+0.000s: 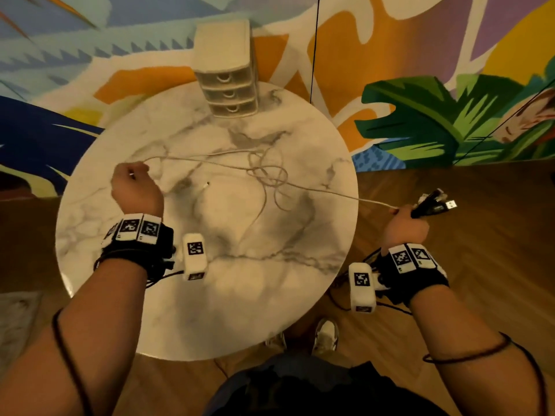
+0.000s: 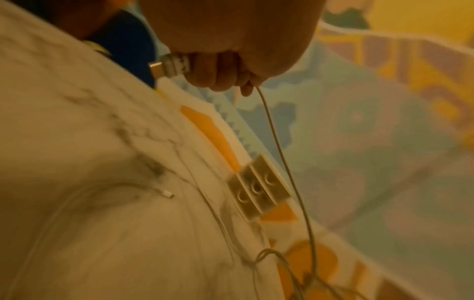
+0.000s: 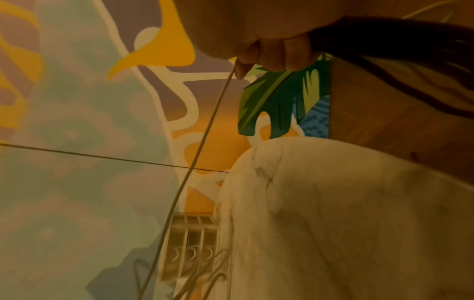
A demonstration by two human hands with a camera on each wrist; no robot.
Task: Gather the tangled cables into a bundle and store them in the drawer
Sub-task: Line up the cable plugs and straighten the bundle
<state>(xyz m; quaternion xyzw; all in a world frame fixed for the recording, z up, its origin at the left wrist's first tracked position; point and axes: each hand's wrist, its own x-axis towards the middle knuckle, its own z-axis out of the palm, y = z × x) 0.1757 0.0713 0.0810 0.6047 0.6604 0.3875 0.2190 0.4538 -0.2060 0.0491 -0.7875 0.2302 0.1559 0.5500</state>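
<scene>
A tangle of thin white cables (image 1: 265, 172) lies on the round marble table (image 1: 210, 295), knotted near its middle. My left hand (image 1: 133, 178) is fisted over the table's left side, gripping a white cable end; its USB plug (image 2: 170, 66) sticks out of the fist. My right hand (image 1: 405, 222), off the table's right edge, grips a taut white cable (image 3: 205, 138) together with black cables (image 1: 432, 202) and their plugs. A loose white connector (image 1: 206, 184) rests on the table. The small white three-drawer unit (image 1: 229, 76) stands at the far edge, all drawers closed.
A painted mural wall runs behind the table. Wooden floor (image 1: 480, 220) lies to the right. A thin black cord (image 1: 313, 49) hangs down the wall beside the drawer unit. My shoes (image 1: 326, 334) show under the near table edge.
</scene>
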